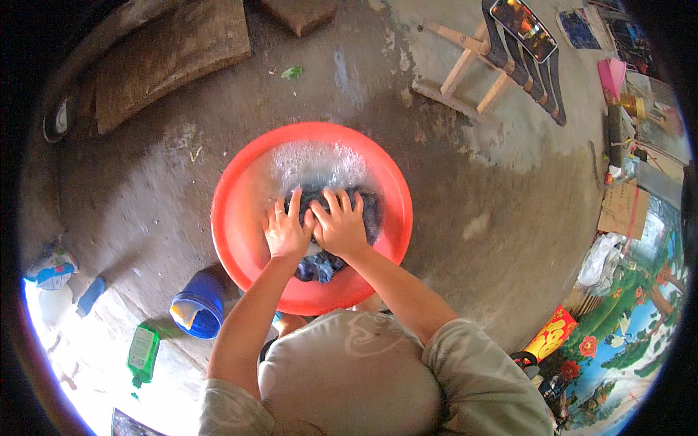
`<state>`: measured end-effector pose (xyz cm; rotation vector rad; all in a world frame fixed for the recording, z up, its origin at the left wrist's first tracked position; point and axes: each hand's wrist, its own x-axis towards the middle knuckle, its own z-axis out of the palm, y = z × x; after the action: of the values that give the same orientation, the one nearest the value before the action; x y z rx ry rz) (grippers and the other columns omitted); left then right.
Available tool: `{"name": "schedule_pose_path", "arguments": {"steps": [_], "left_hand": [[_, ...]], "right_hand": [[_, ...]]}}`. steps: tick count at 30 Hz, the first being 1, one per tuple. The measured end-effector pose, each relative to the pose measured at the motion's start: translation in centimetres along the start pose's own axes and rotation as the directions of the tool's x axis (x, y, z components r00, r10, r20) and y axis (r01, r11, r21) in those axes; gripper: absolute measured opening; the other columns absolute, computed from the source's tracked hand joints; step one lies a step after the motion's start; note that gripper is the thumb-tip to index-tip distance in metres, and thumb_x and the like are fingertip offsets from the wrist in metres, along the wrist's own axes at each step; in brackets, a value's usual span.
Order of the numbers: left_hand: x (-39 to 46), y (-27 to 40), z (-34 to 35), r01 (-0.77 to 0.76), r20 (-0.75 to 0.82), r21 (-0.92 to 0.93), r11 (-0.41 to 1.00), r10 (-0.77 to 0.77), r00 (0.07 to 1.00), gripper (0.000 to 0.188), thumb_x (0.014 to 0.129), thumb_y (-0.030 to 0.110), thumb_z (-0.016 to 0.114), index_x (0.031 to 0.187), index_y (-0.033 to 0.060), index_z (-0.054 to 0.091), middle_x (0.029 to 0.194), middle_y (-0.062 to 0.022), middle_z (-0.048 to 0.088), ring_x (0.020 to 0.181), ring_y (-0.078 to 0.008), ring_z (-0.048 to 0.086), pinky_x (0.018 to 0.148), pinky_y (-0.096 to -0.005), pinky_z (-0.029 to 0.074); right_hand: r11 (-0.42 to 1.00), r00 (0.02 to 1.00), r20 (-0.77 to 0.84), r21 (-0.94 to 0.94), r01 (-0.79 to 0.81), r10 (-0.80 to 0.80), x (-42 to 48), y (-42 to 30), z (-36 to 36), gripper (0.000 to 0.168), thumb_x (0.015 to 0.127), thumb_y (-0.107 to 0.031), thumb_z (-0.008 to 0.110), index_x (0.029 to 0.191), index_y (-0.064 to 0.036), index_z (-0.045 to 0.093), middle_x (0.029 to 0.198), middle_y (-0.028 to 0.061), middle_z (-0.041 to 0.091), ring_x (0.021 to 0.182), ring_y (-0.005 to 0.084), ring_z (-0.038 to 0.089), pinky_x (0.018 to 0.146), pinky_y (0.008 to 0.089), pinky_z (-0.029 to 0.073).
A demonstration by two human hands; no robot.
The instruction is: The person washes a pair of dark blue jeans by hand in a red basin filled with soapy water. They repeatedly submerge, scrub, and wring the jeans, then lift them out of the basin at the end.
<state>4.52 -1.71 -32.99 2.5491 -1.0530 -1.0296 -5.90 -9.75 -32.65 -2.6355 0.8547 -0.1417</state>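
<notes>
In front of me a round red plastic basin (229,201) holds cloudy, sudsy water. White foam (322,158) floats along its far side. Dark wet cloth (372,210) lies in the water, and a bluish bunched part (322,268) shows nearer to me. My left hand (286,231), with a ring on one finger, rests on the cloth with its fingers spread. Beside it my right hand (341,226) presses on the same cloth, fingers apart and bent. The two thumbs nearly meet. The fingertips are partly lost against the cloth, and what lies beneath the palms is hidden.
A blue bucket (204,305) stands left of the basin, near a green bottle (143,351) lying down. At the upper right a phone (524,30) sits on a wooden-legged stool (469,54). A wooden board (174,60) is at the upper left. A cardboard box (624,210) lies at right.
</notes>
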Motion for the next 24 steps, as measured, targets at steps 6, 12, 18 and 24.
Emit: {"name": "schedule_pose_path", "arguments": {"steps": [6, 12, 18, 24], "left_hand": [[5.2, -3.0, 4.2, 0.062, 0.003, -0.028, 0.998, -0.062, 0.998, 0.048, 0.091, 0.041, 0.044, 0.128, 0.0097, 0.046, 0.118, -0.0240, 0.054, 0.107, -0.0382, 0.053, 0.092, -0.0461, 0.041], [9.5, -3.1, 3.7, 0.036, 0.196, 0.044, 0.998, -0.044, 0.980, 0.048, 0.091, 0.040, 0.042, 0.127, 0.0074, 0.048, 0.117, -0.0234, 0.055, 0.109, -0.0364, 0.053, 0.094, -0.0440, 0.040], [10.3, -3.5, 2.9, 0.051, 0.352, 0.066, 0.997, -0.071, 0.933, 0.049, 0.092, 0.040, 0.041, 0.125, 0.0052, 0.049, 0.116, -0.0228, 0.057, 0.111, -0.0345, 0.053, 0.095, -0.0420, 0.039], [8.3, -3.2, -1.9, 0.025, 0.159, -0.570, 0.821, 0.080, 0.984, 0.040, 0.090, 0.038, 0.046, 0.107, 0.0043, 0.061, 0.102, -0.0217, 0.062, 0.101, -0.0361, 0.057, 0.088, -0.0416, 0.043]], "right_hand": [[0.991, 0.818, 0.561, -0.035, -0.127, 0.125, 4.6, 1.9, 2.0, 0.031, 0.079, -0.035, 0.050, 0.094, -0.013, 0.066, 0.104, 0.0201, 0.060, 0.091, 0.0319, 0.061, 0.082, 0.0620, 0.036], [0.934, 0.533, 0.786, -0.151, -0.324, 0.312, 7.6, 3.5, 4.9, 0.031, 0.079, -0.034, 0.052, 0.095, -0.011, 0.064, 0.098, 0.0161, 0.062, 0.091, 0.0318, 0.060, 0.079, 0.0550, 0.042], [0.919, 0.523, 0.787, -0.136, -0.371, 0.328, 9.2, 2.7, 3.2, 0.030, 0.080, -0.034, 0.055, 0.095, -0.009, 0.061, 0.103, 0.0165, 0.059, 0.097, 0.0337, 0.057, 0.079, 0.0491, 0.046], [0.931, 0.966, 0.234, 0.316, -0.182, 0.110, 7.6, 3.7, -0.3, 0.040, 0.081, -0.031, 0.059, 0.112, -0.007, 0.047, 0.112, 0.0169, 0.051, 0.091, 0.0378, 0.059, 0.075, 0.0470, 0.049]]}}
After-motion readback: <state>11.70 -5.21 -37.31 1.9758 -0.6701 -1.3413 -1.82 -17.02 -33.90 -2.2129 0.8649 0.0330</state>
